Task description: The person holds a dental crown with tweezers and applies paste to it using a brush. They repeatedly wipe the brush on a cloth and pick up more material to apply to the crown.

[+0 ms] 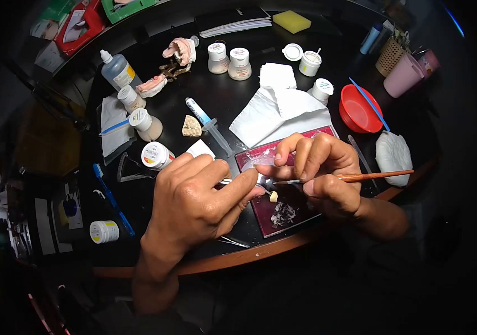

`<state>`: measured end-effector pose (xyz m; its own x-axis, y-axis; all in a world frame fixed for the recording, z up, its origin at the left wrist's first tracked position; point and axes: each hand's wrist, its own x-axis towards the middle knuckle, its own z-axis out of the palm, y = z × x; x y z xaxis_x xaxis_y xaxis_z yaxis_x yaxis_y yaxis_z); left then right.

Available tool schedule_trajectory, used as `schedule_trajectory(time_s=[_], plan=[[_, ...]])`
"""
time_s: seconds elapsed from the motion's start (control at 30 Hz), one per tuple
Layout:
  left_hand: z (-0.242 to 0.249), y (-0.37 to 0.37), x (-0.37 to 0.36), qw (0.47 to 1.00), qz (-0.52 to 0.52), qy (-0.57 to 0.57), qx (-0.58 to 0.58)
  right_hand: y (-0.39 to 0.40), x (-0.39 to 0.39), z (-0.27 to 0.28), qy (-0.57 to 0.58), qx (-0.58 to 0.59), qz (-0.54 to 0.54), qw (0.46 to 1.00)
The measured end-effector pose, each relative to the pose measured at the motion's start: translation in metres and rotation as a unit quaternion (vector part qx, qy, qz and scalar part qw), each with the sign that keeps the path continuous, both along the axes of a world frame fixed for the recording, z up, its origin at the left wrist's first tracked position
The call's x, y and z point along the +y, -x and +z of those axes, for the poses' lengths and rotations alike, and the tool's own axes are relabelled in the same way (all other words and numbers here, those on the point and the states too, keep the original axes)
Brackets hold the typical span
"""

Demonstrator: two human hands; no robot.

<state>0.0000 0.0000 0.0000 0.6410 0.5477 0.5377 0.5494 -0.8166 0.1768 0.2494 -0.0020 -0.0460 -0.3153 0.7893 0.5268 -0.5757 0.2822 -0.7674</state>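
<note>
My left hand (pixel 196 192) is closed around a thin metal instrument (pixel 225 181), mostly hidden by the fingers. At its tip sits a small cream-coloured dental crown (pixel 273 196). My right hand (pixel 330 162) pinches a fine brush (pixel 375 176) with a wooden handle, its tip pointing left close to the crown. Both hands are over a maroon mixing slab (pixel 263 216) with printed lettering. Greyish-white flakes (pixel 282 214) lie on the slab below the crown. White folded tissue (pixel 258 116) rests behind it.
Left of the slab are a syringe (pixel 207 125), powder jars (pixel 146 124) and a blue toothbrush (pixel 113 200). Dental models (pixel 180 53) stand farther back. To the right are a red bowl (pixel 360 109) with a blue stick across it and a white wrapped bundle (pixel 393 159).
</note>
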Motion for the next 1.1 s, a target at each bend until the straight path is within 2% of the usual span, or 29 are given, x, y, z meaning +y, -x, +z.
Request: schedule_trajectory(time_s=[0.17,0.27,1.1], plan=[[-0.0020,-0.0005,-0.0003,0.999,0.005,0.025,-0.021,0.0032,-0.0046,0.0078,0.034,0.002,-0.018,0.999],[-0.0027,-0.0002,0.0008,0.999,0.003,0.037,-0.026,-0.0011,-0.0014,0.0037,0.009,-0.015,-0.015,1.000],[-0.0013,0.0006,-0.0003,0.998,0.007,0.061,-0.034,0.0002,-0.0047,0.0048,0.022,-0.030,-0.037,0.999]])
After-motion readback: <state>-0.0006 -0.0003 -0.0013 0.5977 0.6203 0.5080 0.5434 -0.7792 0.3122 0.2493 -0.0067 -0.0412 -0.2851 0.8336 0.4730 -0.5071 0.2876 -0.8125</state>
